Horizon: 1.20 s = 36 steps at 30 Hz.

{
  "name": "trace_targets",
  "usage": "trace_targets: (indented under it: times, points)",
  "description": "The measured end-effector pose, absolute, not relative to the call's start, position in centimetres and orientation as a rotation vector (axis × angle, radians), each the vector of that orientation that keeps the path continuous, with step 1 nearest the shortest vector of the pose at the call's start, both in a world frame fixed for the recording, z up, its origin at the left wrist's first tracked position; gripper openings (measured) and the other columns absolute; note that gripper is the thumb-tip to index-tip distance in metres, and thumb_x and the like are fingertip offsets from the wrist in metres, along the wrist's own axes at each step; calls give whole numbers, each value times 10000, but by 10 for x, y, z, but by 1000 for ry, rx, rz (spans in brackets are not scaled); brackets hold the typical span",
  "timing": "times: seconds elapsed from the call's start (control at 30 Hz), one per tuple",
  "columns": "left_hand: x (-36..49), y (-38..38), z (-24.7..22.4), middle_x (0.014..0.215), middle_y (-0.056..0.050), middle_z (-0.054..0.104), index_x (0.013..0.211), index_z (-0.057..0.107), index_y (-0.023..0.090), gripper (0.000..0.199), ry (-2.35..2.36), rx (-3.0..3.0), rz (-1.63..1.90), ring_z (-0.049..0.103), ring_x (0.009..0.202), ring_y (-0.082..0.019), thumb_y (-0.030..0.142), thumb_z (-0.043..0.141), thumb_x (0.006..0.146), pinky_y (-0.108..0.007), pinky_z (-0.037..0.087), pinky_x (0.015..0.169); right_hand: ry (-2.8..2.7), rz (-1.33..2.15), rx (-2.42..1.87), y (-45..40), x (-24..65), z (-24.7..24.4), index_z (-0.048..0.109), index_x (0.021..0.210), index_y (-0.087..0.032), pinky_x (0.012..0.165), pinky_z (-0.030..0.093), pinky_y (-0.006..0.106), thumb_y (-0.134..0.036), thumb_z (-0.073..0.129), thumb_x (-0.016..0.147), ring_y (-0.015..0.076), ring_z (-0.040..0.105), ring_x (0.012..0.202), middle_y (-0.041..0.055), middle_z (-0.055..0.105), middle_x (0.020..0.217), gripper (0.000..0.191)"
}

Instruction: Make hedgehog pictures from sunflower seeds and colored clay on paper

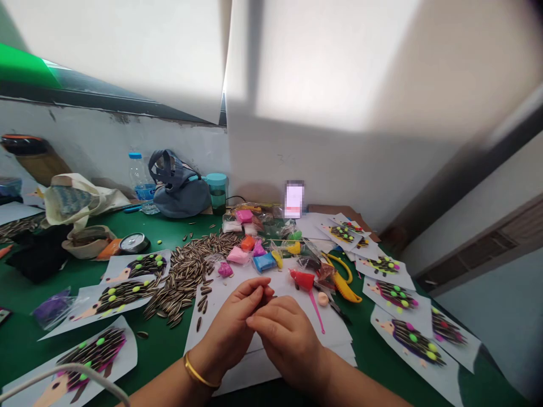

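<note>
Loosely cupped, the hands (237, 311) (292, 333) hide any grip; behind, a lidded cup (217, 183) holds dark liquid (218, 204).

Left of the two hands (244, 314) lie three hedgehog pictures (123, 295); right of them, at least six more. Beyond the grip, toward the left, stand one clear bottle (136, 172), one lidded cup (218, 195) and one blue bag (180, 195).

Inside of the cupped hands (288, 336), hidden
</note>
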<state>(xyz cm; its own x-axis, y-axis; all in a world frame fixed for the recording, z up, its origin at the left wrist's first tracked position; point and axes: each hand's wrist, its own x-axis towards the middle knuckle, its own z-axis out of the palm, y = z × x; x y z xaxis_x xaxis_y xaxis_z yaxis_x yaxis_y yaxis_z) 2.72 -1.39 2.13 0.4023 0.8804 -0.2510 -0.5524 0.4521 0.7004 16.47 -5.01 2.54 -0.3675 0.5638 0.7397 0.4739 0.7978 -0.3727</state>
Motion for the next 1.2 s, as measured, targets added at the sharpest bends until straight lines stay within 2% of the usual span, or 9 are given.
trace_targets:
  times: [0.13, 0.23, 0.37, 0.47, 0.6, 0.77, 0.93, 1.07, 1.2]
  points:
    - [27, -16, 21, 858, -17, 641, 1099, 674, 197, 312, 646, 364, 897, 627, 712, -84, 221, 744, 796, -166, 497, 657, -2067, 54, -722, -50, 160, 19, 602, 1222, -273, 804, 488, 367, -175, 504, 968, 184, 635, 899, 27, 741, 994, 290]
    - [26, -16, 22, 855, -30, 633, 1067, 681, 181, 249, 580, 244, 807, 635, 744, -94, 354, 634, 895, -171, 512, 696, -2093, -3, -767, -49, 162, 15, 617, 1220, -292, 774, 475, 378, -196, 521, 964, 187, 621, 850, 15, 740, 930, 290]
    - [24, -16, 32, 949, -82, 645, 1109, 667, 147, 496, 482, 121, 732, 659, 835, -137, 555, 432, 954, -227, 528, 796, -2115, -93, -852, -48, 161, 18, 612, 1252, -249, 787, 469, 389, -180, 541, 950, 201, 623, 914, 34, 742, 1070, 318]
    - [18, -12, 40, 950, -91, 652, 1177, 638, 134, 581, 442, 87, 753, 662, 850, -155, 599, 373, 953, -252, 530, 812, -2175, -93, -882, -47, 160, 21, 602, 1275, -236, 907, 454, 428, -267, 562, 942, 225, 627, 1008, 37, 714, 1189, 337]
    - [6, -3, 46, 967, -101, 652, 1244, 602, 136, 650, 412, 154, 841, 651, 873, -173, 650, 360, 928, -290, 530, 849, -2256, -98, -850, -45, 161, 13, 519, 1384, -214, 1130, 288, 561, -567, 551, 908, 309, 561, 1228, 77, 665, 1284, 593]
    - [-2, 5, 44, 972, -104, 661, 1267, 583, 144, 687, 421, 230, 906, 652, 897, -189, 680, 319, 928, -336, 527, 885, -2269, -117, -784, -45, 155, -9, 473, 1426, -202, 1192, 157, 599, -747, 447, 866, 314, 470, 1348, 105, 646, 1310, 782]
    - [6, -2, 40, 961, -105, 684, 1229, 620, 122, 697, 436, 117, 872, 666, 917, -199, 683, 341, 924, -337, 521, 909, -2337, -184, -743, -44, 155, -9, 419, 1468, -163, 1226, 103, 535, -791, 392, 857, 288, 374, 1419, 105, 563, 1410, 877]
    - [6, -3, 44, 992, -108, 691, 1280, 596, 118, 728, 443, 117, 836, 664, 926, -189, 697, 349, 914, -326, 504, 946, -2277, -226, -880, -43, 160, -2, 364, 1502, -170, 1215, -71, 549, -751, 285, 917, 290, 331, 1441, 96, 504, 1461, 828]
    - [-2, 4, 47, 1003, -108, 671, 1301, 581, 145, 783, 399, 230, 912, 652, 913, -196, 748, 289, 895, -348, 523, 908, -2276, -180, -827, -45, 158, -2, 401, 1482, -194, 1200, -105, 576, -769, 300, 902, 298, 344, 1434, 74, 546, 1425, 823]
